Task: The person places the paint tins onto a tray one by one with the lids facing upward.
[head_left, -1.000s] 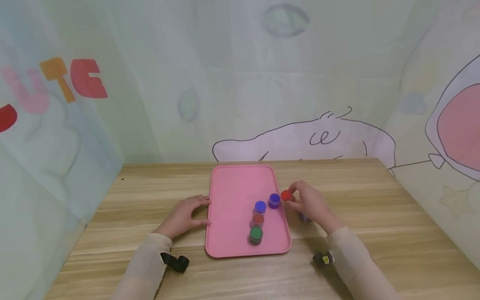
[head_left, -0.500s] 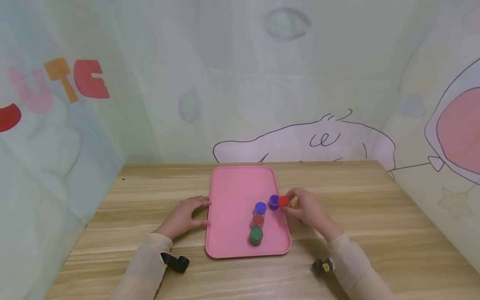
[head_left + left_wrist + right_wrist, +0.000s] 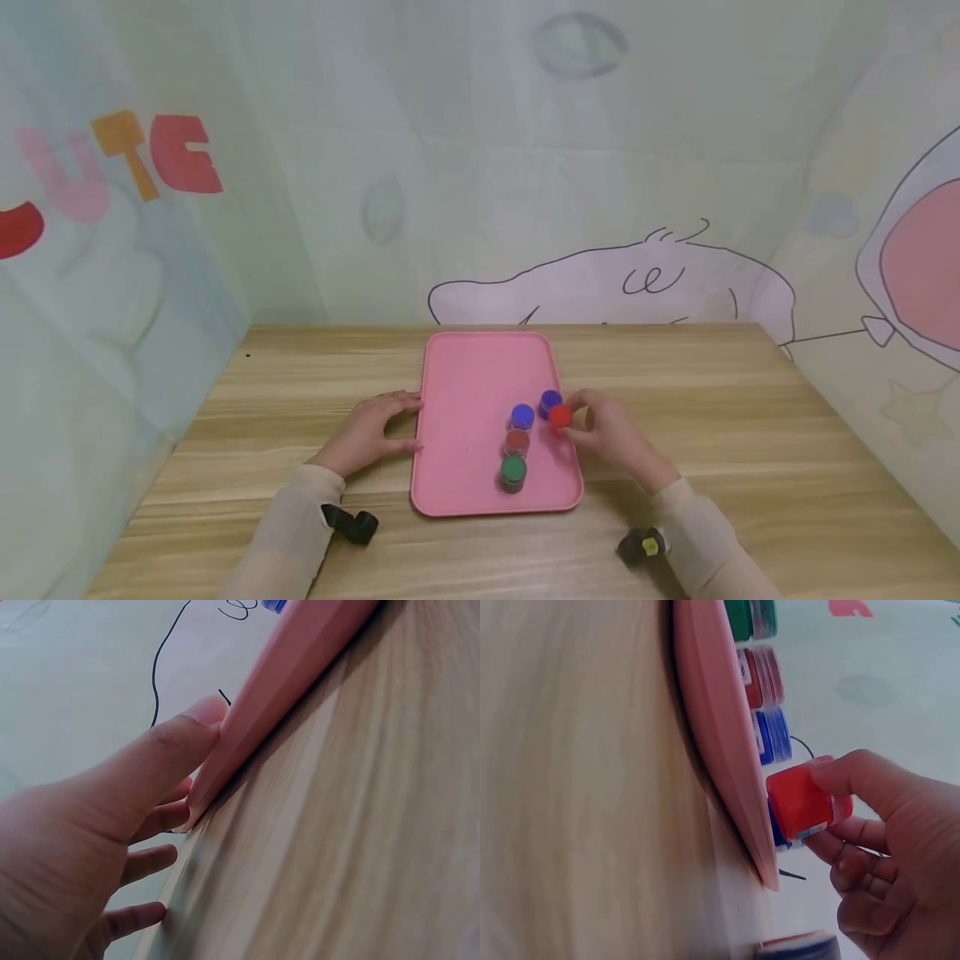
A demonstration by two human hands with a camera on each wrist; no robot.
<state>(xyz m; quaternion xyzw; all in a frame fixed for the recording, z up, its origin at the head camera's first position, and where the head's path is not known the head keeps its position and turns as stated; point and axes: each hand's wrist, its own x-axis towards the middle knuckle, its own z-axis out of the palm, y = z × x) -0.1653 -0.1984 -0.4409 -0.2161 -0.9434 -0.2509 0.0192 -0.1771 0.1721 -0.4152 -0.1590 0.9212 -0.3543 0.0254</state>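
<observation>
My right hand (image 3: 613,433) pinches a small bright red paint jar (image 3: 799,799) between thumb and fingers, over the right side of the pink tray (image 3: 468,371). In the head view the red jar overlaps the dark blue paint jar (image 3: 550,402) behind it. Left of these, a lighter blue jar (image 3: 522,415), a brownish-red jar (image 3: 517,442) and a green jar (image 3: 513,473) stand in a slanting row on the tray. On the opposite side, my left hand (image 3: 367,433) touches the tray's left rim with spread, relaxed fingers.
The tray lies on a wood-grain table (image 3: 315,367) in front of a printed cloth backdrop (image 3: 480,167). Another dark jar (image 3: 799,947) shows at the bottom of the right wrist view, outside the tray. Each wrist carries a black camera (image 3: 352,525).
My right hand has carried the red jar leftward and toward me, from beside the tray's right rim to over the tray. The left hand has stayed at the rim.
</observation>
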